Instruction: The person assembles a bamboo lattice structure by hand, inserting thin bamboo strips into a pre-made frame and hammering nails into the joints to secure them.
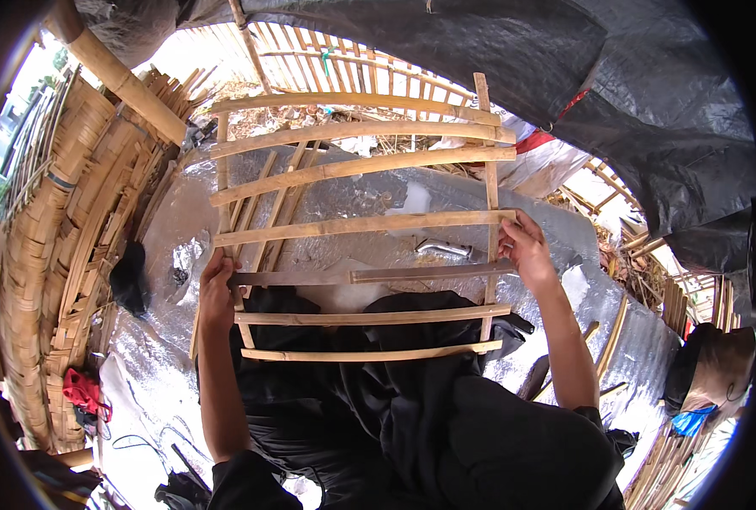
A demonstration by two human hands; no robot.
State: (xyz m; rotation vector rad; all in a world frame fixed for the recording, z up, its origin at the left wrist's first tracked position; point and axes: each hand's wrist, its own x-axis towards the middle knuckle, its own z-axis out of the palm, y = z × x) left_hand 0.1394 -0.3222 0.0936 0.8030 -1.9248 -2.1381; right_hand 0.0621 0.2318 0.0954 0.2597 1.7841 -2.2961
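In front of me is a ladder-like bamboo frame (365, 225), with two uprights joined by several pale cross slats. My left hand (218, 287) is closed at the frame's left side, by the end of a darker brown slat (433, 273). At the right upright, my right hand (527, 246) is closed with its fingers near the ends of the darker slat and the pale slat above it. The hands partly hide both ends of the darker slat. Seen through the frame, a shiny metal tool (444, 248) with a bent shape lies on the silvery sheet.
A silvery ground sheet (165, 365) spreads around my black-clothed legs (378, 391). Loose bamboo strips (289, 200) lie beyond the frame. Woven bamboo panels (72, 212) stand stacked at left, near a red cloth (85, 388). A dark tarpaulin (650, 93) hangs at upper right.
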